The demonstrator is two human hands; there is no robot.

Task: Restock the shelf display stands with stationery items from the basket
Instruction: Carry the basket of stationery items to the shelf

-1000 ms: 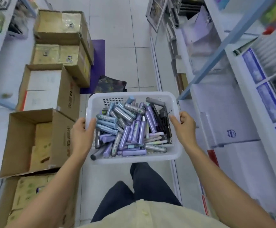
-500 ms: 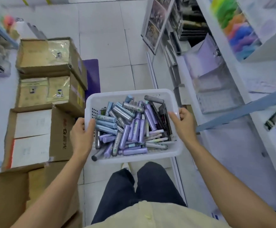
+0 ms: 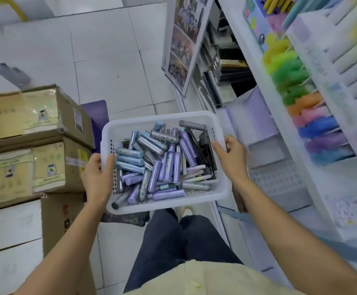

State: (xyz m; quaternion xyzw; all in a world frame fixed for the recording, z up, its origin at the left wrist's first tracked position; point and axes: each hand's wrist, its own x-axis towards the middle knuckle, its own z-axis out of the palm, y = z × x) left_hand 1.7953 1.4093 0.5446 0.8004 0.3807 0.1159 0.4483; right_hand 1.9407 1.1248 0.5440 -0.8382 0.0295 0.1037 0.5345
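Note:
A white plastic basket (image 3: pixel 152 121) is carried at waist height in the aisle. It is piled with several purple, blue and grey stationery tubes (image 3: pixel 164 165) and some dark items along its right side. My left hand (image 3: pixel 95 177) grips the basket's left rim, thumb inside. My right hand (image 3: pixel 230 156) grips the right rim. To the right stand white shelves with tiered display stands (image 3: pixel 330 67) that hold rows of green, orange, pink, blue and purple pens (image 3: pixel 313 122).
Stacked cardboard boxes (image 3: pixel 37 145) line the left of the aisle. White tiled floor (image 3: pixel 101 56) stretches ahead. Lower right shelves hold purple trays (image 3: pixel 256 116) and black items (image 3: pixel 230 69). My legs in dark trousers (image 3: pixel 173 241) are below the basket.
The view has swung up and to the right, showing more of the shelf's coloured pens. The basket stays held in both hands and the boxes have slid left and down in view.

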